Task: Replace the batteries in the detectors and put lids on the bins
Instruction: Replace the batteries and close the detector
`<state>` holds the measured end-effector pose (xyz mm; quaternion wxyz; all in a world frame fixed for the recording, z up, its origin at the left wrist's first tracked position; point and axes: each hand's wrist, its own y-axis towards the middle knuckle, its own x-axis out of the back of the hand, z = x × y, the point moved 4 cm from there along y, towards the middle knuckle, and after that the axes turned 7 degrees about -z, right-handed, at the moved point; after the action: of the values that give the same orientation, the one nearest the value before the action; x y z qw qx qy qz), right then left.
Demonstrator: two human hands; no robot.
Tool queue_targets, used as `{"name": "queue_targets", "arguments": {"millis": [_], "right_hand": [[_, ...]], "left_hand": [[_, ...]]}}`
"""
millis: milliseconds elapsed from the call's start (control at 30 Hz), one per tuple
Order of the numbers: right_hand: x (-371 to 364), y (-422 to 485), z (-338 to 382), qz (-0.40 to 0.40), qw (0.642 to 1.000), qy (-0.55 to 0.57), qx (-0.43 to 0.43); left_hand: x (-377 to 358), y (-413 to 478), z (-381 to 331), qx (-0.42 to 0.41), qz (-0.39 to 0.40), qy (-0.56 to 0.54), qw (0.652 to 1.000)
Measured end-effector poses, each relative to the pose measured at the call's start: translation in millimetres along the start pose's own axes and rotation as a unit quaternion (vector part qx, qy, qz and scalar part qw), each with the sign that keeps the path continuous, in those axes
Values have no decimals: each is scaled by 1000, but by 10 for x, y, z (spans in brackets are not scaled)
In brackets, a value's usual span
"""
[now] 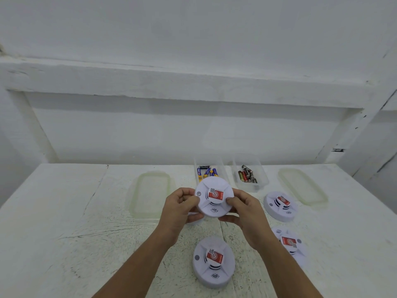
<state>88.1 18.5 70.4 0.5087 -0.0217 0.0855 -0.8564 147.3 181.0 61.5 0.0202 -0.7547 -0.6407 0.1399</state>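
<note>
Both hands held one detector above the table – bins uncovered.

The left hand point(179, 208) and right hand point(245, 214) each gripped an edge of the held detector point(213, 197), thumbs on its labelled face and fingers curled beneath, lifting it over the white table point(64, 211) just in front of the bins. Three more detectors rested on the table: the nearest detector point(212, 262) below the hands, the far right detector point(280, 206) and the near right detector point(289, 244). The left bin point(223, 168) contained blue-and-yellow batteries point(207, 172); the right bin point(263, 177) contained red-and-black batteries point(247, 176). Both lids lay flat on the table – the left lid point(150, 193) beside the left bin, the right lid point(303, 186) beside the right bin.
</note>
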Motion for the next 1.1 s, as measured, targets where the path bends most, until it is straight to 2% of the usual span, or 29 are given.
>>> {"name": "queue_targets", "arguments": {"millis": [933,1100], "right_hand": [[223,83,-54,-18,1000,-14,0],[336,164,-56,-23,998,-56,4]], "left_hand": [[-207,2,64,14,10,9,1000],[-295,24,113,13,1,27,1000]]}}
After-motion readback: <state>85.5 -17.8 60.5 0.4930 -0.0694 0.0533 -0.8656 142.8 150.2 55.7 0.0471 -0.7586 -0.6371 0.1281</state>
